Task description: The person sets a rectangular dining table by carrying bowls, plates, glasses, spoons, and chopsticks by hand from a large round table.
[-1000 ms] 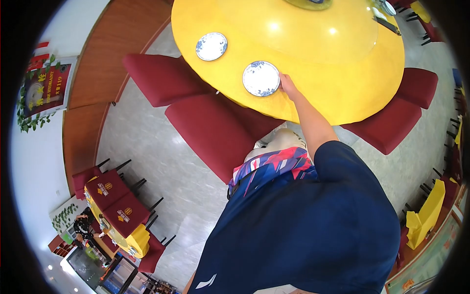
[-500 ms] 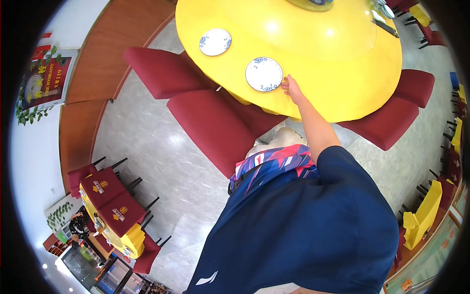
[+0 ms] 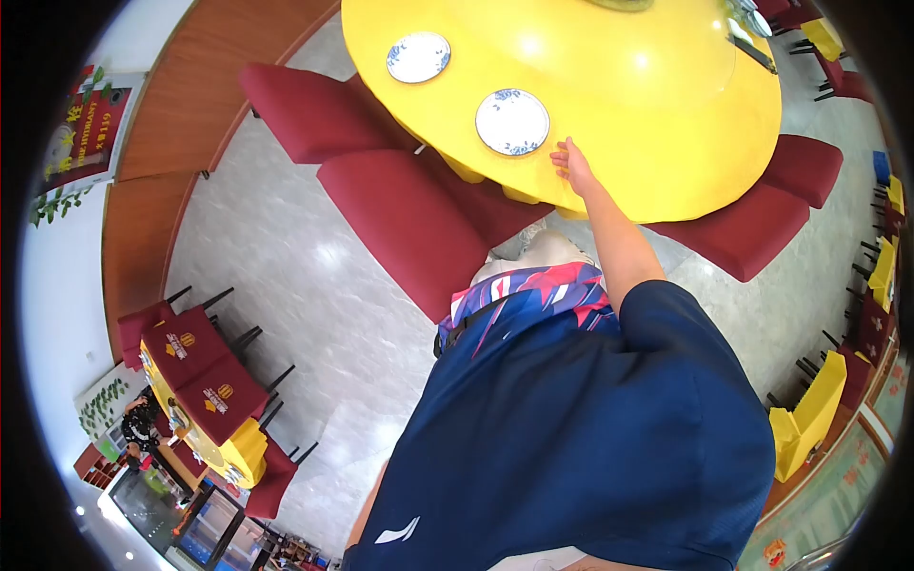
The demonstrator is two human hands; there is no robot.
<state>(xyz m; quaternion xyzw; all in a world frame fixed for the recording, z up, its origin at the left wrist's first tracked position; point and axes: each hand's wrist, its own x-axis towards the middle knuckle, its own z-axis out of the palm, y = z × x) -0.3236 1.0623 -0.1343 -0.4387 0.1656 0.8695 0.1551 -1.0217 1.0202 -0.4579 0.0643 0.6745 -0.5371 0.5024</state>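
Observation:
My right hand (image 3: 573, 167) reaches over the near edge of the round table with its yellow cloth (image 3: 657, 162). Its fingers are spread and hold nothing. Just beyond the fingertips, to the left, lies a white plate with blue floral patterns (image 3: 512, 123); a small gap separates it from the hand. A second plate of the same kind (image 3: 419, 57) sits farther left on the cloth. My left hand is out of view; only a sliver of my left arm (image 3: 367, 509) shows beside the dark blue shirt.
Dark red chairs stand against the table at the left (image 3: 405, 224) and right (image 3: 743, 228). A dark long object (image 3: 752, 54) and glassware (image 3: 757, 21) are at the table's far right. Another person (image 3: 141, 423) is at a distant table, lower left.
My right hand has drawn back slightly from the near plate, widening the gap between them. The whole view has shifted a little, with the plates sitting higher in it.

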